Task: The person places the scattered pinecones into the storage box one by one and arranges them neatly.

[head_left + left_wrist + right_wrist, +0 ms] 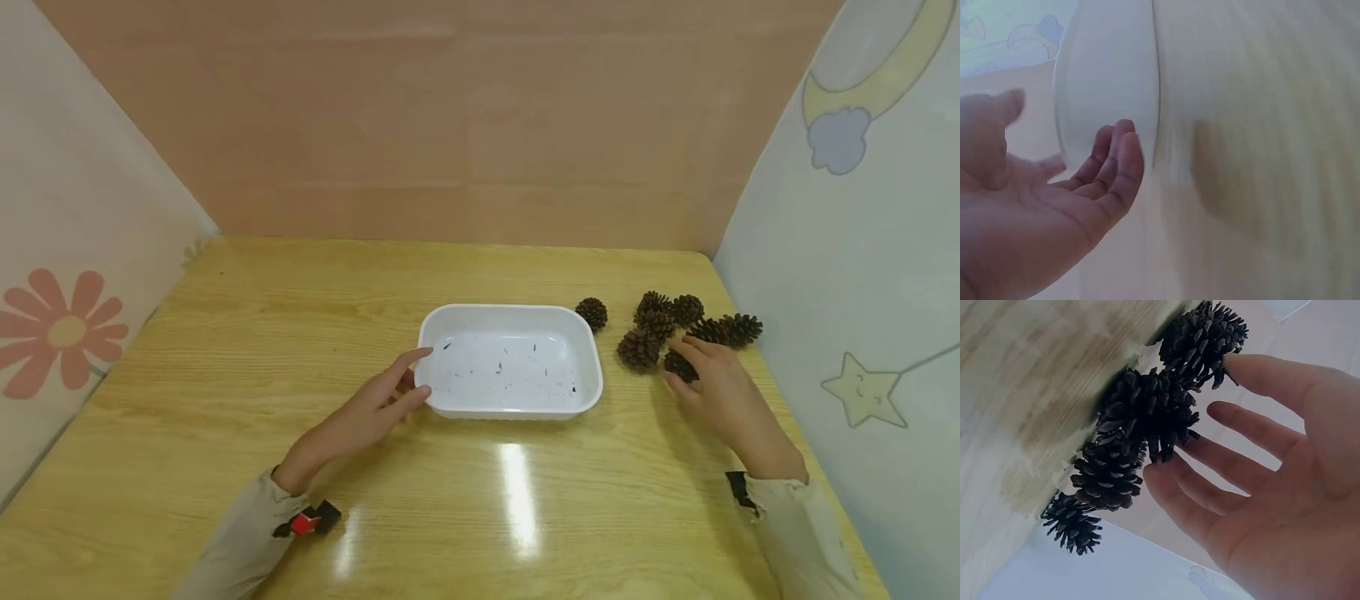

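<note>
A white plastic tray (510, 400) with small dark flecks inside sits mid-table. By its left end is my left hand (363, 417), thumb and index fingertips right at the rim. In the left wrist view, the loosely bent fingers of that hand (1085, 200) overlap the tray's outer wall (1110, 69). To the right, my right hand (723, 396) reaches over a brown pine cone (678, 365) at the near side of a cluster. The right wrist view shows its spread fingers beside several pine cones (1147, 412), fingertips close to their scales and not wrapped round any.
A single pine cone (592, 314) lies at the tray's back right corner. More pine cones (639, 347) lie behind and beside the right hand, one long pair (731, 331) near the table's right edge. Decorated panels (885, 275) stand along both sides, and a brown backdrop (465, 125) rises behind.
</note>
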The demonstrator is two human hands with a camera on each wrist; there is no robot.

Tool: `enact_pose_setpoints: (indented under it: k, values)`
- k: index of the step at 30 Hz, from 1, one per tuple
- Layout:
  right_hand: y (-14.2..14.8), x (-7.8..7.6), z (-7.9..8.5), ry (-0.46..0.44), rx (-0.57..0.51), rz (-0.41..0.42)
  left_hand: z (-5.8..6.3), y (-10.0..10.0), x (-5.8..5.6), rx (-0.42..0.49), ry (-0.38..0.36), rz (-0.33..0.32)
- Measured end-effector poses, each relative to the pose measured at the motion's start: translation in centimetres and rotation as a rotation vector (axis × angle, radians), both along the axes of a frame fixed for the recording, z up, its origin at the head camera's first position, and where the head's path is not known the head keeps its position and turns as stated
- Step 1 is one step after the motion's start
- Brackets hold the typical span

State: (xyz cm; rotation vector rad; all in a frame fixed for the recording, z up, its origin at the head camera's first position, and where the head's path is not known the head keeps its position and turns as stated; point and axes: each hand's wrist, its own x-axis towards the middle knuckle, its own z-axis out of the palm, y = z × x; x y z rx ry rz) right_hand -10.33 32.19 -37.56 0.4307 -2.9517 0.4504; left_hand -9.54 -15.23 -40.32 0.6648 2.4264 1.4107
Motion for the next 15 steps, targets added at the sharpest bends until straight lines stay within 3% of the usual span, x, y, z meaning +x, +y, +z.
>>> enact_pose_setpoints:
  k: [8, 15]
  values:
    - [0.32, 0.31, -0.78, 0.032, -0.009, -0.009, -0.68, 0.38, -0.05, 0.244, -0.160, 0.063]
    - [0.34, 0.35, -0.98, 0.076, 0.015, -0.007, -1.01, 0.81, -0.14, 0.371, -0.200, 0.124]
